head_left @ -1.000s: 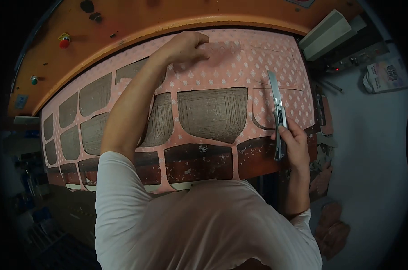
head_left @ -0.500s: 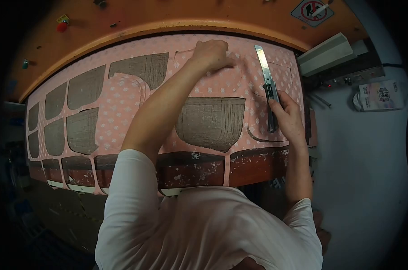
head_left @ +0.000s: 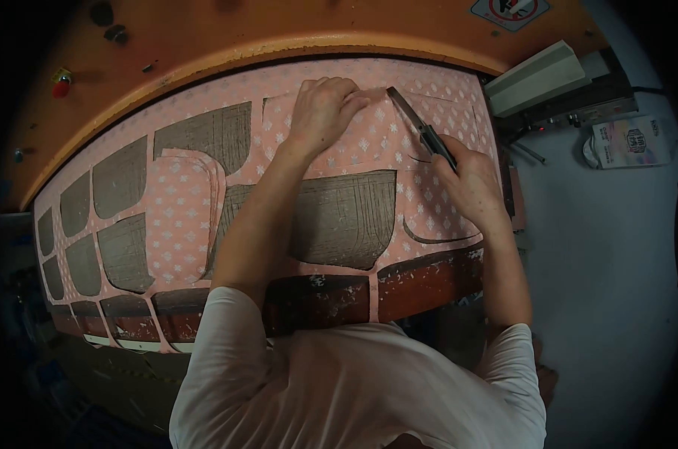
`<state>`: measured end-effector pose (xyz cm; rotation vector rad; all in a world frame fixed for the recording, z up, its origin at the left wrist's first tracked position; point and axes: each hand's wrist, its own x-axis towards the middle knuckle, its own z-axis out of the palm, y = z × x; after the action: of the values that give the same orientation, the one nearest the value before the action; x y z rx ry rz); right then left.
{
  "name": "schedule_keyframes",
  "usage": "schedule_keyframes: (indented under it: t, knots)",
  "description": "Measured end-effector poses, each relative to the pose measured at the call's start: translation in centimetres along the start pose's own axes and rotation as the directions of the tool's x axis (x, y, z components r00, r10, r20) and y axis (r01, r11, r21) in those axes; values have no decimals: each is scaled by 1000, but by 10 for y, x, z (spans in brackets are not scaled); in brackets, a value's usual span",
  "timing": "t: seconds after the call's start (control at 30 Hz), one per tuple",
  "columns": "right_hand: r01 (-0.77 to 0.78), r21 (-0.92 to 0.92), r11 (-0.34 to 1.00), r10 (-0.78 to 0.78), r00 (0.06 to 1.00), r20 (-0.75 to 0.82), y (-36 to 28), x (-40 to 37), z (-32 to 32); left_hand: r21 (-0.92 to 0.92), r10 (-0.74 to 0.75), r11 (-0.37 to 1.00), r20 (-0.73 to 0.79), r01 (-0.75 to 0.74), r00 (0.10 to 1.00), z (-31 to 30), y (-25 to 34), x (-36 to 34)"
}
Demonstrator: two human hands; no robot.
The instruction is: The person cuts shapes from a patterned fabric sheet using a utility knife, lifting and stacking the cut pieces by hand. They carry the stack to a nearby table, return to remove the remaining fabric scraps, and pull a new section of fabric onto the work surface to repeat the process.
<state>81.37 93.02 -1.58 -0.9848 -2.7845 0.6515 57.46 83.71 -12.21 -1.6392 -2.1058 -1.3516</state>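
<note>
Pink patterned fabric [head_left: 279, 142], with shaped openings cut in it, covers a worn table. My left hand [head_left: 324, 112] rests on the fabric near its far side, fingers bent together; what they hold, if anything, is hidden. In my right hand [head_left: 470, 176] is a utility knife [head_left: 432, 142] with a long blade, its tip at the fabric to the right of my left hand. A stack of cut fabric pieces [head_left: 182, 217] lies left of my left forearm.
An orange machine beam [head_left: 242, 34] runs along the table's far edge, with a red button [head_left: 60, 88] at left. A pale metal channel [head_left: 537, 81] and a printed bag [head_left: 632, 142] are at right. The worn brown table edge [head_left: 429, 288] shows nearest me.
The knife has swung down and left, so its tip is now at the fabric near my left hand. My left hand has shifted slightly left and nearer. The view has shifted a little.
</note>
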Motion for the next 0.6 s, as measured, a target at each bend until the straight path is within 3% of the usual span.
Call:
schedule_keyframes:
  t: [0.37,0.6]
  knots:
    - [146,-320,936,-127,989,81,-26,12,2,17,47,999,10,-48,999,-2,0,0]
    - [112,-315,942,-73,989,131,-27,8,10,-6,57,998,-16,-57,998,-13,9,9]
